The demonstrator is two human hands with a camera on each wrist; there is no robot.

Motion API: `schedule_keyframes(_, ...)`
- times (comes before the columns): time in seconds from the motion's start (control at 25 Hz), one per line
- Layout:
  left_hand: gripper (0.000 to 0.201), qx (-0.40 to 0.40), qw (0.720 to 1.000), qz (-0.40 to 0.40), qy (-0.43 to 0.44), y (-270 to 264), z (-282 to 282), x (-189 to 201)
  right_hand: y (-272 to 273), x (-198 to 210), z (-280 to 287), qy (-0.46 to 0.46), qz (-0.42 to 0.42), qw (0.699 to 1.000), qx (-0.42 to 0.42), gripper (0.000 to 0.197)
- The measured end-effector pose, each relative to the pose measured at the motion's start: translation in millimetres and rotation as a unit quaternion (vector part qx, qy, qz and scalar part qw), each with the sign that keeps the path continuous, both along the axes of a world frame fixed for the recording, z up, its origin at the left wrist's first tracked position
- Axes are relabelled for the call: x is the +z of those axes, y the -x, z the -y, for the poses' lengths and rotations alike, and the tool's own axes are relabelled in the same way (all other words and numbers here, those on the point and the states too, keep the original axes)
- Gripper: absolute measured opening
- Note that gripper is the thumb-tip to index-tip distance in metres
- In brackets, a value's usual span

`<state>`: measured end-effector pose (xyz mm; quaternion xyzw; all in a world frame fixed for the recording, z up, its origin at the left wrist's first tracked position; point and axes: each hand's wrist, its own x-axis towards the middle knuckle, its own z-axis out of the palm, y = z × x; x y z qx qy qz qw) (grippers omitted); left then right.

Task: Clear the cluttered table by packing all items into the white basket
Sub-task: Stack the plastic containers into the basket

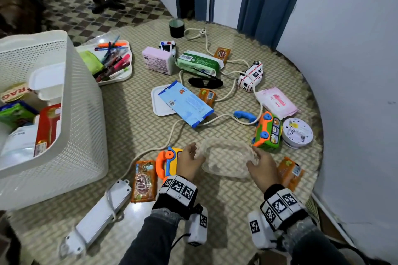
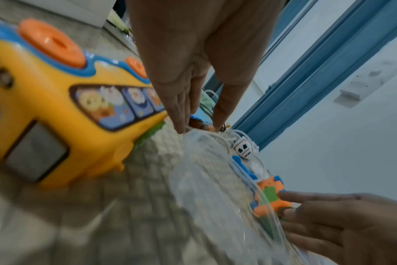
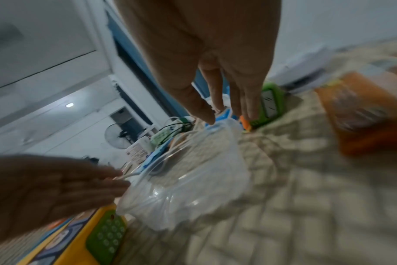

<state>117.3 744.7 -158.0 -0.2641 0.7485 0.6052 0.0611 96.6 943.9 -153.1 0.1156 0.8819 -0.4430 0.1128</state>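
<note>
A clear plastic container (image 1: 226, 158) (image 2: 204, 179) (image 3: 188, 179) lies on the woven table mat near the front edge. My left hand (image 1: 189, 158) (image 2: 200, 123) is at its left side with straight fingers, the tips touching its rim. My right hand (image 1: 260, 163) (image 3: 227, 114) is at its right side, fingers also straight against the rim. Neither hand curls round it. The white perforated basket (image 1: 81, 125) stands at the left with several packets and boxes inside.
A yellow toy phone (image 1: 167, 163) sits just left of my left hand, a green and orange toy bus (image 1: 268, 132) beyond my right. Snack packets (image 1: 144, 180), a power strip (image 1: 101, 215) with its long cord, a pen tray (image 1: 112, 60) and several other items cover the mat.
</note>
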Motion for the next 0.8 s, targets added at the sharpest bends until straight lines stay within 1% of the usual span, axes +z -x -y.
schedule_keyframes(0.04, 0.053, 0.01, 1.0, -0.021, 0.004, 4.6, 7.3, 8.0, 7.8, 3.2, 6.5, -0.025, -0.03, 0.999, 0.023, 0.047)
schedule_keyframes(0.08, 0.049, 0.019, 0.999, -0.042, 0.007, 10.2, 15.9, 16.2, 16.3, 8.3, 16.1, -0.028, -0.053, 0.997, 0.042, 0.045)
schedule_keyframes(0.16, 0.041, 0.036, 0.996, -0.079, 0.022, 23.7, 36.5, 30.4, 37.2, 18.2, 41.1, -0.01, -0.083, 0.993, 0.083, 0.042)
schedule_keyframes(0.24, 0.038, 0.054, 0.994, -0.091, 0.04, 40.9, 55.8, 34.5, 60.4, 30.6, 68.0, 0.016, -0.085, 0.988, 0.125, 0.04)
schedule_keyframes(0.36, 0.043, 0.061, 0.994, -0.064, 0.059, 72.3, 80.9, 25.0, 106.0, 39.3, 106.8, 0.016, -0.058, 0.985, 0.161, 0.042)
schedule_keyframes(0.48, 0.048, 0.017, 0.996, 0.001, 0.089, 98.9, 91.3, 5.7, 145.4, 42.5, 131.2, -0.028, -0.023, 0.982, 0.186, 0.045)
schedule_keyframes(0.56, 0.039, -0.008, 0.995, 0.035, 0.092, 109.4, 88.9, -5.3, 162.4, 37.1, 137.1, -0.058, -0.003, 0.977, 0.204, 0.047)
schedule_keyframes(0.6, 0.033, -0.019, 0.995, 0.045, 0.092, 114.1, 87.0, -10.0, 168.3, 32.5, 138.8, -0.07, 0.01, 0.975, 0.209, 0.045)
schedule_keyframes(0.68, 0.03, -0.039, 0.99, 0.06, 0.123, 120.1, 83.6, -13.4, 172.4, 22.4, 140.5, -0.084, 0.026, 0.973, 0.213, 0.039)
schedule_keyframes(0.72, 0.031, -0.038, 0.99, 0.06, 0.122, 122.5, 81.8, -15.4, 173.0, 17.9, 140.1, -0.09, 0.028, 0.974, 0.205, 0.037)
schedule_keyframes(0.8, 0.037, -0.012, 0.997, 0.031, 0.065, 125.6, 78.7, -20.1, 172.1, 13.4, 136.5, -0.082, 0.025, 0.983, 0.164, 0.034)
